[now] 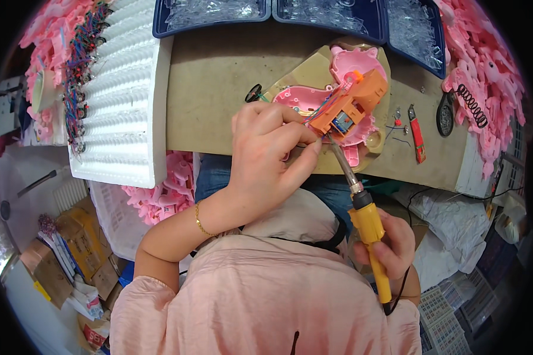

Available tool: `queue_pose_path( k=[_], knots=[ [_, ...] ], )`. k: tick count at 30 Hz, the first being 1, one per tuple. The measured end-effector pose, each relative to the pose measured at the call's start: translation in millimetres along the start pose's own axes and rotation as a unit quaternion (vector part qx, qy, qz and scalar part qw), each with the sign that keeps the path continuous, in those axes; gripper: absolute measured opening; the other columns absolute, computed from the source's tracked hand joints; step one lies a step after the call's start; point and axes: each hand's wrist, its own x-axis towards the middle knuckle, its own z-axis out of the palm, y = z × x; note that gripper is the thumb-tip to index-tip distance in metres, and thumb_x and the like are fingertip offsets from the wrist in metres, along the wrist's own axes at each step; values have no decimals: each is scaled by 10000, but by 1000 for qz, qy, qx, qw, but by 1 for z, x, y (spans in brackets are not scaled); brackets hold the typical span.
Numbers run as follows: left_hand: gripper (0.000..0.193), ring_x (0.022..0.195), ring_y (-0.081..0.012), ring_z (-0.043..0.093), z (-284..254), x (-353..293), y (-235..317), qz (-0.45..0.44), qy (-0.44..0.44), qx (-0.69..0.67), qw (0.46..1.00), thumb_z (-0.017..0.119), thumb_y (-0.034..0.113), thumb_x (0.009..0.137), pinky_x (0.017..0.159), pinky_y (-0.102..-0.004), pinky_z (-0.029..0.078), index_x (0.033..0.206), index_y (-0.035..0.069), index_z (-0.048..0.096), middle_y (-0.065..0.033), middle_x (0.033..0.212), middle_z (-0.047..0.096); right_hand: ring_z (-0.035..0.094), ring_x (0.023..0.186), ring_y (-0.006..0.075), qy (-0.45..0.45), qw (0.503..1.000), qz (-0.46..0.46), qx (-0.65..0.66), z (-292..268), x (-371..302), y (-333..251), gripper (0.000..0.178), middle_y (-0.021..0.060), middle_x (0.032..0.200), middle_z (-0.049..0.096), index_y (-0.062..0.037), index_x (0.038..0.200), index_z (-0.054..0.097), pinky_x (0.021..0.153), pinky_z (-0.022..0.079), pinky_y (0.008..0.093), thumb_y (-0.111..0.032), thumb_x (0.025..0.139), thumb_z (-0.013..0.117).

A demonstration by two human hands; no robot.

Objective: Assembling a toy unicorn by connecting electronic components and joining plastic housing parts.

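Note:
My right hand [398,245] grips a yellow-handled soldering iron [368,225]. Its metal tip reaches up to the near side of an orange plastic housing [367,94], beside a small opening with a blue part inside. At that same spot my left hand [269,148] is closed in a pinch, thumb and forefinger on a thin wire [324,138] whose end is hard to make out. The housing rests in an open pink toy shell [305,97], which lies on a tan holder [308,74]. Coloured wires run from the housing toward a round black part [253,93].
Blue bins [326,18] of clear plastic parts line the back. A white foam tray [115,89] with bundled wires stands left. Pink shells [485,77] are heaped at right, near a red utility knife [416,135], black scissors-like handle [445,113] and coiled black cord [471,106].

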Motion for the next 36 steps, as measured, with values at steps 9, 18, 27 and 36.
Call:
queue_pose_path(
  k=[9, 18, 27, 36],
  knots=[
    [35, 834, -221, 461, -1, 0, -1, 1, -7, 0, 1000, 661, 125, 705, 788, -358, 320, 699, 114, 628, 16, 796, 560, 637, 743, 305, 61, 993, -93, -37, 3, -2, 8, 463, 219, 967, 624, 55, 1184, 486, 599, 499, 371, -166, 789, 582],
    [30, 839, -217, 464, -1, 0, -2, 4, -10, 3, 1000, 660, 129, 704, 787, -358, 321, 701, 116, 634, 16, 792, 561, 637, 707, 294, -76, 933, 204, 286, -19, -3, -1, 489, 227, 983, 619, -5, 1157, 477, 587, 503, 342, -183, 758, 696],
    [43, 844, -218, 466, -3, 3, 3, -9, -22, 13, 1000, 668, 137, 698, 786, -361, 322, 703, 120, 628, 17, 793, 559, 627, 685, 261, 39, 957, 171, 231, -15, -16, 0, 524, 214, 972, 625, 47, 1175, 494, 579, 480, 309, -206, 774, 715],
    [169, 800, -192, 525, -13, 3, 5, 148, 42, 147, 977, 727, 138, 674, 758, -350, 351, 827, 148, 655, 24, 866, 615, 526, 1110, 336, 60, 997, -22, 52, -21, -20, 8, 591, 286, 1265, 446, -105, 1350, 311, 907, 454, 412, -261, 873, 624]
  ],
)
